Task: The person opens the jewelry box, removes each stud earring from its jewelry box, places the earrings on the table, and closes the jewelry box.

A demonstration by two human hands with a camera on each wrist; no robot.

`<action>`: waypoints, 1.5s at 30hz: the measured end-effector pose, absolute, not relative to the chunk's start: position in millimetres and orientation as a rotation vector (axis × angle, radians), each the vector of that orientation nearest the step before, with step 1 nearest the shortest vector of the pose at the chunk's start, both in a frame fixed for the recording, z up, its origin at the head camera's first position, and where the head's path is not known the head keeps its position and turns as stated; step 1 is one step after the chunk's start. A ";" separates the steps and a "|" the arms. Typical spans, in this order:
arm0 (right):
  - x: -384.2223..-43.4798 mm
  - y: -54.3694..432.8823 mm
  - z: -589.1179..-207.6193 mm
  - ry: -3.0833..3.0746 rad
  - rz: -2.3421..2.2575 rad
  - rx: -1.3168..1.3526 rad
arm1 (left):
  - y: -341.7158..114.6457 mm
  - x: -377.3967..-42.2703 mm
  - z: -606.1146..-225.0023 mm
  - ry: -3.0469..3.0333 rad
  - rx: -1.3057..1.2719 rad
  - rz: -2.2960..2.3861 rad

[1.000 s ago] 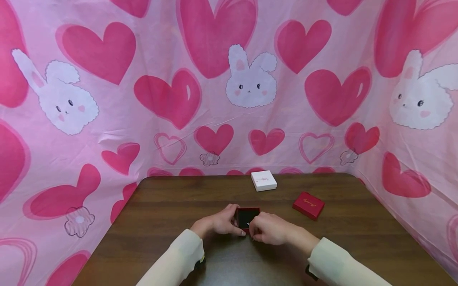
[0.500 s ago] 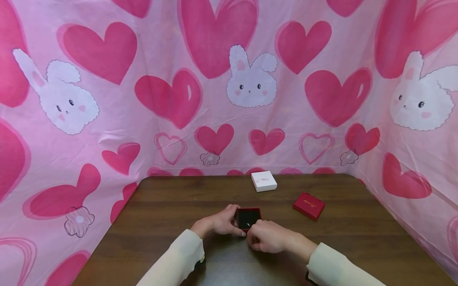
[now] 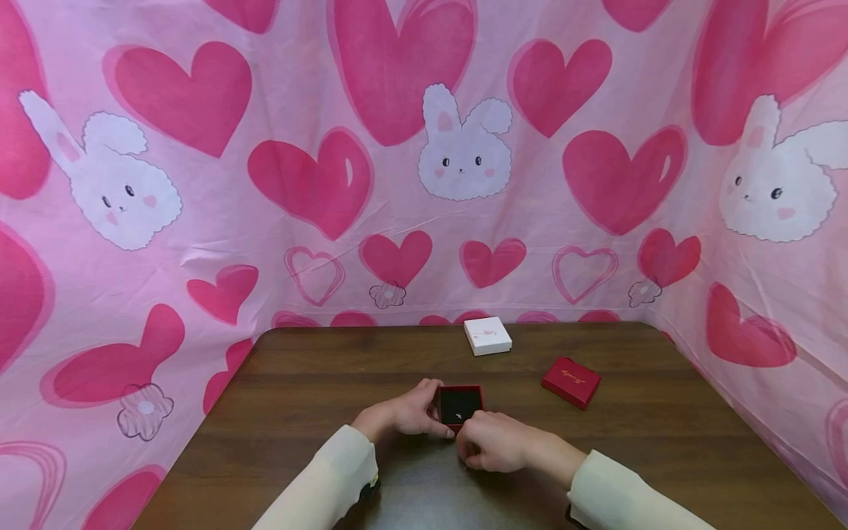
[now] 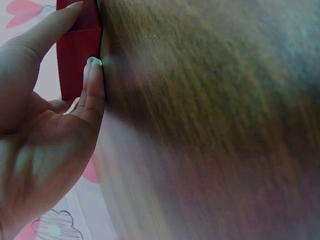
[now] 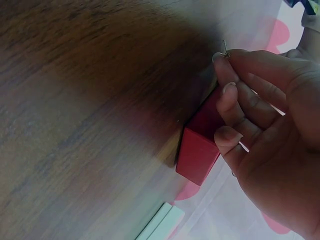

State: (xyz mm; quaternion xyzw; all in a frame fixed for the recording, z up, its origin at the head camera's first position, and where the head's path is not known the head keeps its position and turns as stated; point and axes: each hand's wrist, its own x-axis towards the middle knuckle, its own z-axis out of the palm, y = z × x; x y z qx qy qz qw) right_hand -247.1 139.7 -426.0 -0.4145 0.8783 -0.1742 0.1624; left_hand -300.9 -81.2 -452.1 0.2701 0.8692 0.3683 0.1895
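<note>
A small red jewelry box (image 3: 481, 397) with a black insert (image 3: 457, 401) stands without a lid on the table. On the insert's front part sits a tiny silvery piece of jewelry (image 3: 459, 416). My left hand (image 3: 416, 409) grips the box from its left side, thumb at the front corner and fingers along the side, as the left wrist view confirms. Just off the box's front right corner, my right hand (image 3: 497, 442) pinches a tiny stud earring (image 5: 226, 51) between thumb and index finger. Its thin post points up in the right wrist view, and its other fingers are curled loosely.
A red box lid (image 3: 572, 381) with gold lettering lies to the right of the hands. Farther back is a white square box (image 3: 488, 336). Pink heart-and-rabbit cloth (image 3: 397, 258) hangs around the brown wooden table (image 3: 331, 361).
My right hand has drawn back slightly from the box toward me, uncovering more of the insert and the piece on it. The left hand has kept its place on the box.
</note>
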 end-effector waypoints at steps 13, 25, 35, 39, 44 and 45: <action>-244.8 138.8 -424.2 2.486 -0.496 -1.178 | -82.1 -300.2 -452.1 2.433 0.756 1.050; -250.5 141.4 -416.6 2.521 -0.506 -1.163 | -85.9 -306.5 -456.6 2.417 0.803 1.047; -254.2 145.8 -413.2 2.563 -0.493 -1.224 | -87.3 -310.6 -461.5 2.406 0.836 1.047; -255.5 147.1 -412.3 2.611 -0.456 -1.223 | -86.5 -306.9 -456.1 2.405 0.825 1.050; -256.9 148.2 -410.6 2.633 -0.440 -1.206 | -83.0 -300.3 -451.0 2.416 0.743 1.052; -257.0 148.7 -410.3 2.633 -0.443 -1.206 | -82.6 -299.6 -450.9 2.422 0.735 1.048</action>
